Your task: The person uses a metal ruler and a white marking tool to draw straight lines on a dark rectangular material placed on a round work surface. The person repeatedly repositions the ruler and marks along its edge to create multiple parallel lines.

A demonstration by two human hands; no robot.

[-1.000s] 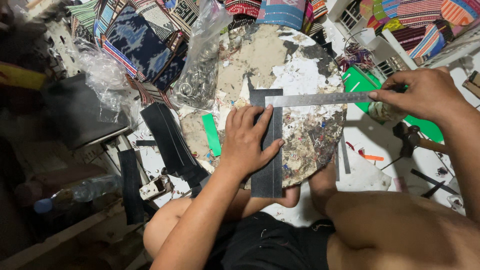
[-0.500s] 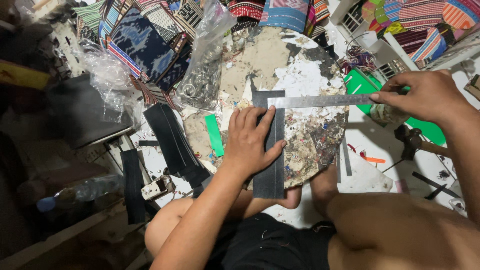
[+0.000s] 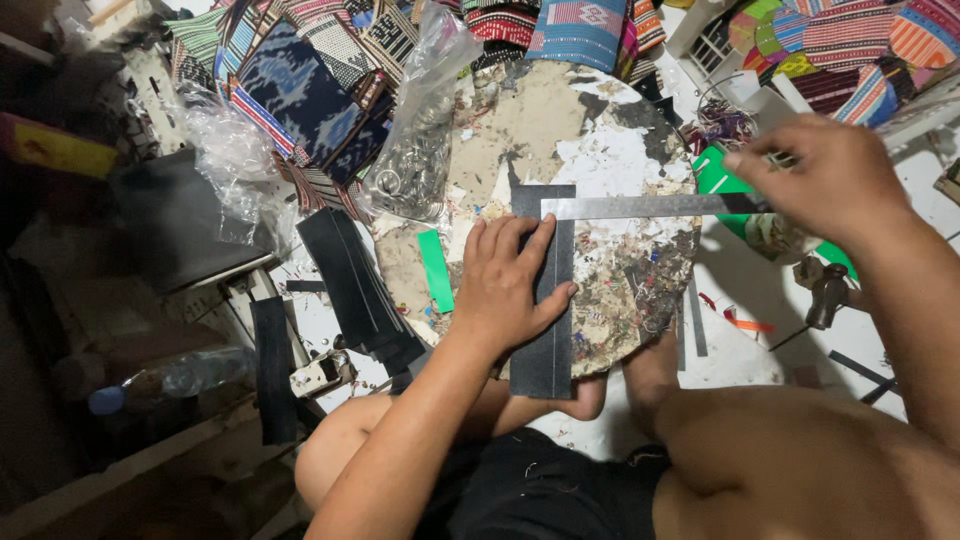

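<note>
On the person's lap lies a round, scarred work board (image 3: 560,110) crusted with dried glue and paper scraps, the largest thing in view. Behind it, a heap of patterned woven cloth pieces (image 3: 300,90) fills the top left, with a clear plastic bag of metal rings (image 3: 415,150) leaning against the board's edge. Left of the board sits a fanned stack of black strips (image 3: 350,285). Across the board's middle, a long dark grey rectangular strip (image 3: 548,340) runs upright, its matte face plain and its lower end hanging past the rim. The left hand (image 3: 510,285) presses flat on it, fingers (image 3: 535,245) spread. A steel ruler (image 3: 640,207) lies crosswise over the strip's top end. The right hand (image 3: 830,175) holds the ruler's far end, fingers curled and pinching it. A small green strip (image 3: 436,270) rests just beside the left hand.
</note>
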